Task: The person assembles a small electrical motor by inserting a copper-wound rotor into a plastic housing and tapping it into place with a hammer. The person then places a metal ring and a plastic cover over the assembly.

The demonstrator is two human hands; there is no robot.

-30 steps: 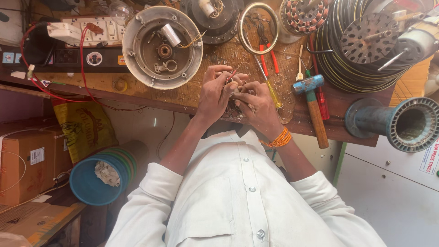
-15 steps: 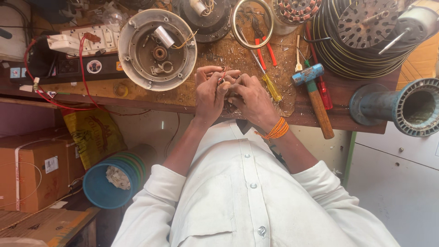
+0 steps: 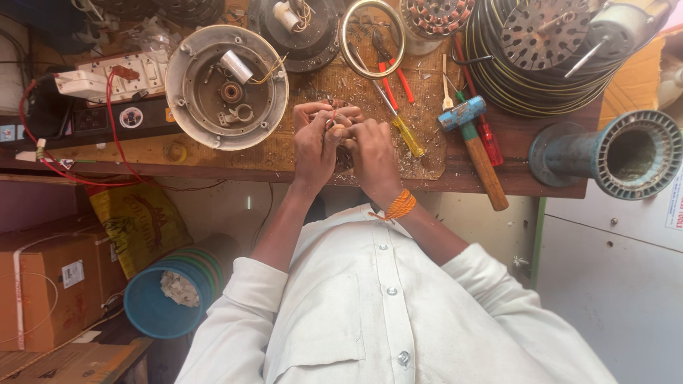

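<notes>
A small part (image 3: 337,125), too hidden by fingers to name, sat pinched between the person's two hands over the front edge of the wooden tabletop (image 3: 213,153). The left hand (image 3: 315,146) was curled around it from one side, fingers bent and pressed in, and the right hand (image 3: 371,156) closed on it from the other, the two hands touching each other at the fingertips; an orange thread band (image 3: 400,206) circled the right wrist. Wood or metal shavings littered the board under the hands. Just beside the right hand lay a yellow-handled screwdriver (image 3: 400,121), and beyond it red-handled pliers (image 3: 390,71), then a hammer with a blue head and wooden handle (image 3: 475,146) whose handle stuck out past the tabletop edge. Near the left hand stood a round white fan motor housing (image 3: 228,87), open, with a small white capacitor inside. Farther back rested a brass-coloured ring (image 3: 372,37) and a wound stator (image 3: 435,16). To the right a stack of perforated discs and rings (image 3: 544,53) rose, and a blue-green flanged pipe (image 3: 605,153) lay on its side. To the left sat a white switchboard with red wires (image 3: 114,75). Below the tabletop stood a blue bucket (image 3: 160,302) and a cardboard box (image 3: 50,288).
</notes>
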